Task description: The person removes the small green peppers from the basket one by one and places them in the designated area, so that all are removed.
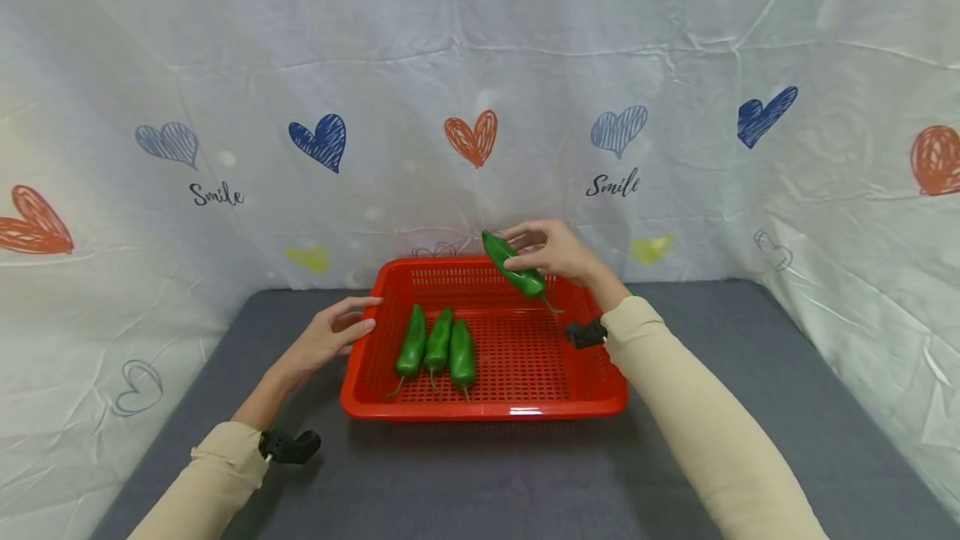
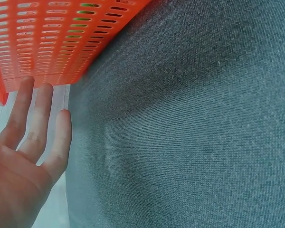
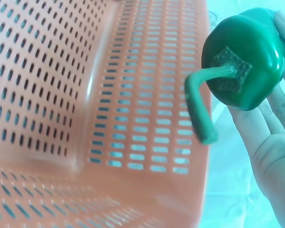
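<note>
My right hand (image 1: 551,250) pinches a green chili pepper (image 1: 513,267) between thumb and fingers, above the far right part of a red plastic basket (image 1: 525,357). The pepper tilts, its stem end lower and toward me. In the right wrist view, the curved stem (image 3: 197,104) points at the camera and the pepper partly covers the fingers. Three more green peppers (image 1: 438,344) lie side by side in the basket's left half. At the left rim is my left hand (image 1: 333,332), fingers extended; the left wrist view shows these fingers (image 2: 37,128) beside the perforated wall, contact unclear.
The basket stands on a dark grey cloth-covered table (image 1: 480,473). Behind it hangs a white sheet (image 1: 540,90) printed with hearts. A bit of something green (image 1: 636,291) shows behind my right wrist, mostly hidden.
</note>
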Tool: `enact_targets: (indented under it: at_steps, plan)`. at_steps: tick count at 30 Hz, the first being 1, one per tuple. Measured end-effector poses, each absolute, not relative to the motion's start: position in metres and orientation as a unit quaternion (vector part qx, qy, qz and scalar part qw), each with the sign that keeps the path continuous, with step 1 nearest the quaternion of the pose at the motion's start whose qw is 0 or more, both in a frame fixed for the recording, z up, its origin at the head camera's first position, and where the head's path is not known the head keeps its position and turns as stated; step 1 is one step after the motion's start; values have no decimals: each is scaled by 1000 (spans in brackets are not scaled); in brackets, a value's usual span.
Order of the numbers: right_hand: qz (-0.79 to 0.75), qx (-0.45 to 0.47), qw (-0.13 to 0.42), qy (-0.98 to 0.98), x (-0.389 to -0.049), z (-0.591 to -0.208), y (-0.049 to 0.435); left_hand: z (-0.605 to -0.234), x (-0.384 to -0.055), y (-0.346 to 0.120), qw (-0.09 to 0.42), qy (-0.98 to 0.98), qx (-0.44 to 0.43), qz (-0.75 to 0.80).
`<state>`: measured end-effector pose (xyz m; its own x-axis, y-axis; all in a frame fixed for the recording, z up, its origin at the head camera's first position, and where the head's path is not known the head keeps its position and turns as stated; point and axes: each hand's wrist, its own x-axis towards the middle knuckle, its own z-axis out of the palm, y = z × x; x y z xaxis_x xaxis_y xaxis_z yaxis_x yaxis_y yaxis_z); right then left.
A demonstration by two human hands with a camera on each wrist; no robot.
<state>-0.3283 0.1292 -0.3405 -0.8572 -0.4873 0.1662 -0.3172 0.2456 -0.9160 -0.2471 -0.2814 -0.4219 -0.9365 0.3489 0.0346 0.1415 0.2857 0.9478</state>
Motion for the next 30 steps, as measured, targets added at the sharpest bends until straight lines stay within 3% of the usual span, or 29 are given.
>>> enact_targets:
  at_steps: [7, 18, 30]
  plan:
    - [-587, -246, 73, 768, -324, -334, 148, -422, -247, -280, 91, 796, 159, 577]
    - [-576, -234, 16, 783, -315, -315, 179, -421, -246, -280, 90, 795, 159, 578]
    - [-586, -180, 12, 790, -304, -316, 225, -421, -246, -280, 89, 797, 154, 577]
